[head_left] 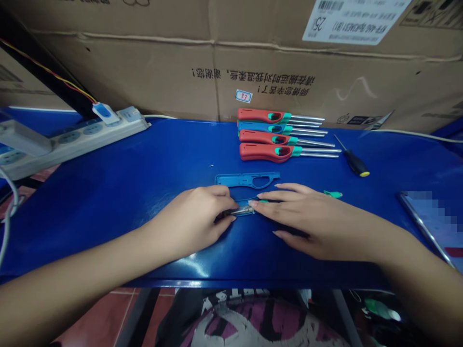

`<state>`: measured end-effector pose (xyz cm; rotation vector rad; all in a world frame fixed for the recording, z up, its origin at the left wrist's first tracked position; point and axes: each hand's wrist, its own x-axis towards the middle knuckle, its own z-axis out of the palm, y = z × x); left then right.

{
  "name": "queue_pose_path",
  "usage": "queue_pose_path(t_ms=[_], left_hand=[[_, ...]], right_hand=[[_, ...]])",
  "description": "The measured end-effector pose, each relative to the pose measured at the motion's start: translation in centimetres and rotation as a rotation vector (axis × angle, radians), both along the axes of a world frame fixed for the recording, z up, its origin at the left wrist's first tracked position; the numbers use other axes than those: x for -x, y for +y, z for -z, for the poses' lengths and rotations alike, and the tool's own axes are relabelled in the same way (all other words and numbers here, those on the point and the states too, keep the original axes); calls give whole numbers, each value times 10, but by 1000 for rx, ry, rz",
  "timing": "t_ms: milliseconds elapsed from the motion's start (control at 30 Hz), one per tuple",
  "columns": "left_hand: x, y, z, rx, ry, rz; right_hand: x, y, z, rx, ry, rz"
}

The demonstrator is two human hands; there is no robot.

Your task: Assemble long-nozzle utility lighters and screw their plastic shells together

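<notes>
My left hand (pixel 197 214) is closed with thumb and fingers around the left end of an open gas lighter (pixel 246 211), a blue handle half with a shiny metal part in it. My right hand (pixel 314 219) lies over its other end, fingers stretched and spread, with a fingertip touching the metal part. A bit of green shows beneath those fingers; the rest is hidden. Just beyond both hands lies a loose blue handle shell (pixel 233 181), its hollow side up. A small green piece (pixel 333 194) rests behind my right hand.
Several red and blue gas lighters (pixel 265 152) lie stacked in a row at the back. A screwdriver (pixel 356 164) sits to their right. A tiny metal pin (pixel 211 166) lies left of the shell. A power strip (pixel 87 132) and cardboard box (pixel 162 72) border the blue table (pixel 119 193).
</notes>
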<state>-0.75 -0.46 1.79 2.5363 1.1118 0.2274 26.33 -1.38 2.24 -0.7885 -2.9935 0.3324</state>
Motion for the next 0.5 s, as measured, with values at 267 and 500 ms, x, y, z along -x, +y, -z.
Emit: queue_pose_path(t_ms=[267,500], left_hand=[[-1,0,1,-20,-19,2],[-2,-1,-2,-4,0,2]], right_hand=[[3,-13,-2,-95,-26,22],[2,-11,-3,-98,-58,-14]])
